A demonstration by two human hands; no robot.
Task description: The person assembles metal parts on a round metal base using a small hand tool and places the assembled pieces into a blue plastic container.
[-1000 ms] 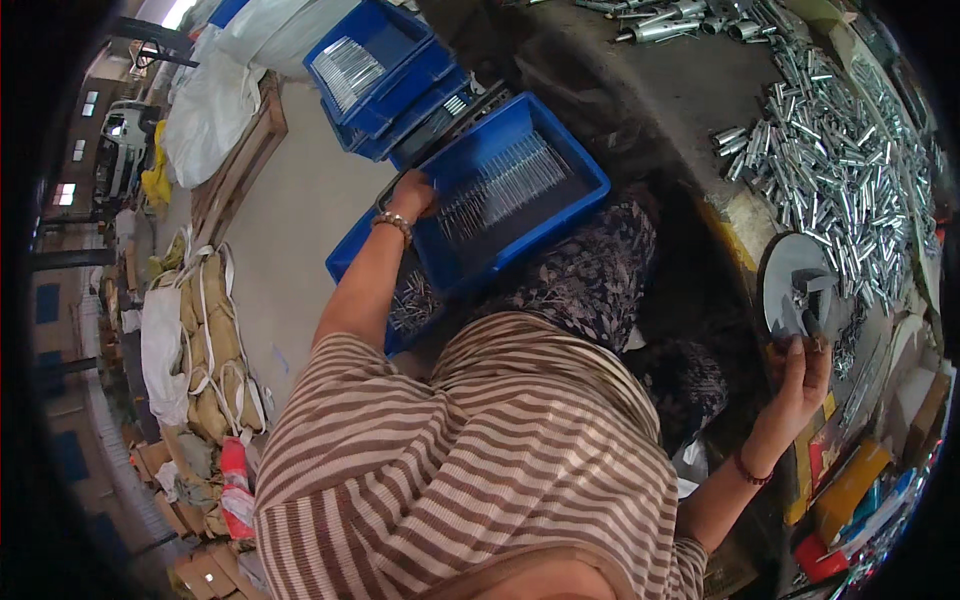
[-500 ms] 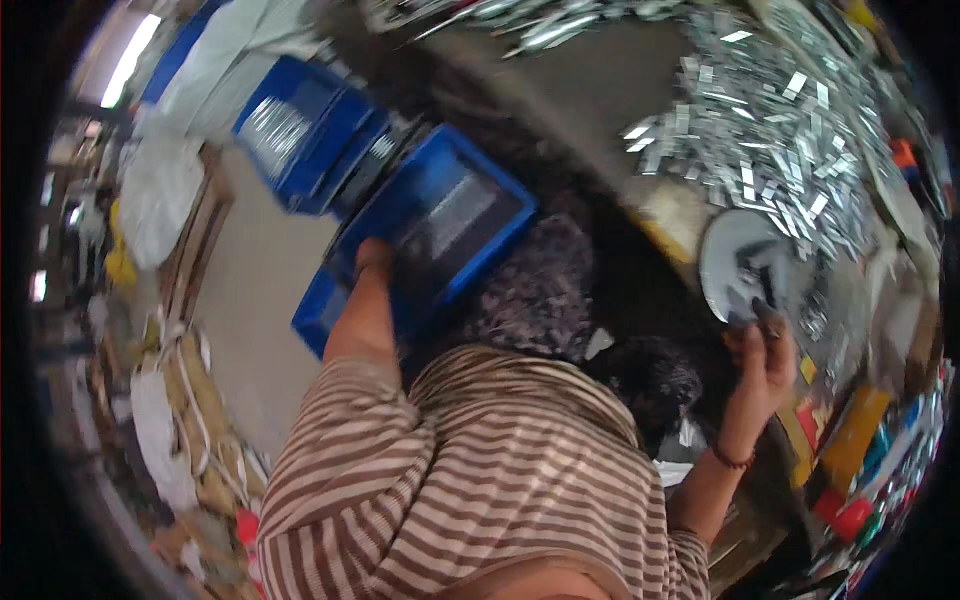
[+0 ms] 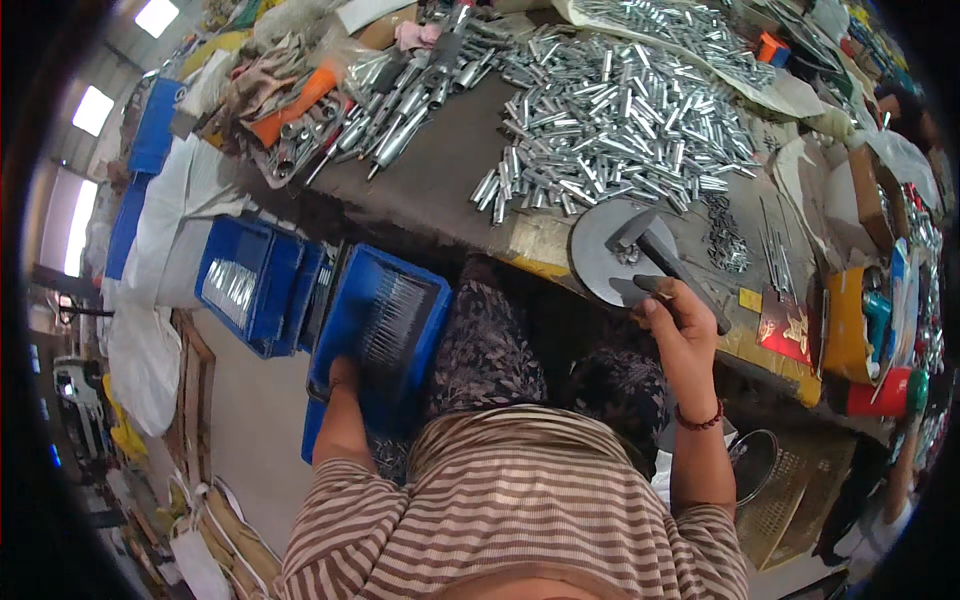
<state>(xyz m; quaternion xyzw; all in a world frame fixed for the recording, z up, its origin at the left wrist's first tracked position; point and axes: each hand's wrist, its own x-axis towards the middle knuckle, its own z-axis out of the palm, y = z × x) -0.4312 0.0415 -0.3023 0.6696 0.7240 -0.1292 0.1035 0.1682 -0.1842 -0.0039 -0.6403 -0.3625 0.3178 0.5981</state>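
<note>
My left hand (image 3: 343, 377) reaches down into a blue plastic crate (image 3: 385, 315) of thin metal pins beside my knee; its fingers are hidden among the pins. My right hand (image 3: 677, 325) is raised at the bench edge, shut on the dark handle of a hammer (image 3: 655, 248). The hammer's head rests over a round grey metal disc (image 3: 600, 245) on the bench. Behind the disc lies a big heap of short silver metal tubes (image 3: 610, 125).
A second blue crate (image 3: 240, 285) with pins stands left of the first. White sacks (image 3: 165, 250) pile up at the left. Larger metal parts and rags (image 3: 350, 90) cover the bench's far left. An orange box, a red can (image 3: 885, 392) and small chains lie at the right.
The view has swung toward the bench, bringing more of the tube heap in. My left hand stays at the crate and my right hand stays on the hammer by the disc.
</note>
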